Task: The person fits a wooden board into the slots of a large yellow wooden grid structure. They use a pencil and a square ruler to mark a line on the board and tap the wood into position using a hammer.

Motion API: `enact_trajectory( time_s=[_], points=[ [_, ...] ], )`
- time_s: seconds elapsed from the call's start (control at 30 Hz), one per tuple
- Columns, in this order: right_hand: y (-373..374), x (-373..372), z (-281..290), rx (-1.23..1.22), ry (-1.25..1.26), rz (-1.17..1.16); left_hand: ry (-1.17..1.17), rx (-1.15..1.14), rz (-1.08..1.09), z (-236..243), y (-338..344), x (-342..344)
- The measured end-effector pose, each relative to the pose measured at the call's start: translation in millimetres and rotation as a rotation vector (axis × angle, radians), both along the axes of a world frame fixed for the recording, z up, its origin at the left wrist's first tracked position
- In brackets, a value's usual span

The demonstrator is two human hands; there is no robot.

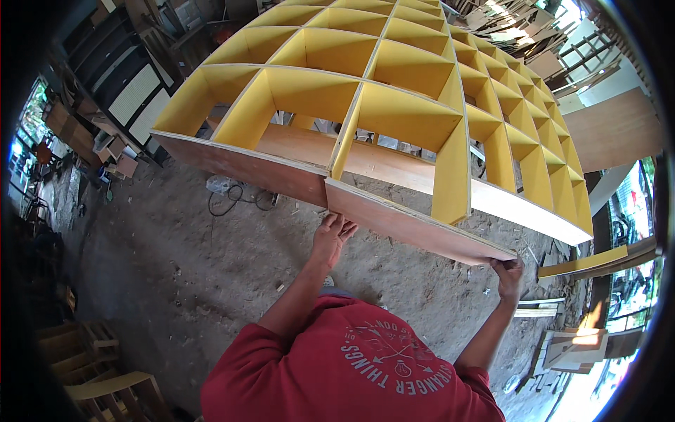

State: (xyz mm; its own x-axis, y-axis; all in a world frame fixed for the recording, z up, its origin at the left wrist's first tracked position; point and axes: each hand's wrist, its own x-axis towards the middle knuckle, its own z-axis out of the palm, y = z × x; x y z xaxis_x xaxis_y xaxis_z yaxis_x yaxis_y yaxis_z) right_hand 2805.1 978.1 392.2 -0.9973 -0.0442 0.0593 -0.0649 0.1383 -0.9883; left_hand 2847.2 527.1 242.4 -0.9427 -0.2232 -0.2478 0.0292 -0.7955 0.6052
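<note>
Head view, right board (415, 221): stands on edge along the yellow lattice's (411, 109) near side, left end meeting the left board (239, 167).
Right hand (508, 276): clamped on the right board's right end.
Left hand (334, 238): under its left end; grip cannot be told.
Progress: left board looks fitted; right board seems unfixed.
Edges: right end juts past the nearest yellow divider (450, 176).
Room: dirt floor (176, 281) lies near and left.

A yellow lattice (415, 109) fills the upper centre of the frame; along its near edge, the left hand (335, 233) touches a reddish-brown panel (411, 219) near its lower left corner, the right hand (508, 276) grips its right end; left of centre, a black cable (211, 202) lies on grey floor (176, 281)
</note>
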Motion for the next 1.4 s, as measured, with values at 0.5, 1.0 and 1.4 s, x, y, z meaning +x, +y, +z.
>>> enact_trajectory(
  time_s=[0.5, 1.0, 1.4],
  points=[
    [-8, -32, -13, -0.004, -0.010, -0.021, -0.104, 0.051, 0.226, -20, -10, -11],
    [-11, -40, -15, -0.052, -0.035, -0.017, -0.124, 0.034, 0.194, -24, -24, -14],
    [-14, -38, -6, -0.021, -0.057, 0.003, -0.149, 0.037, 0.234, -28, -23, -14]
  ],
)
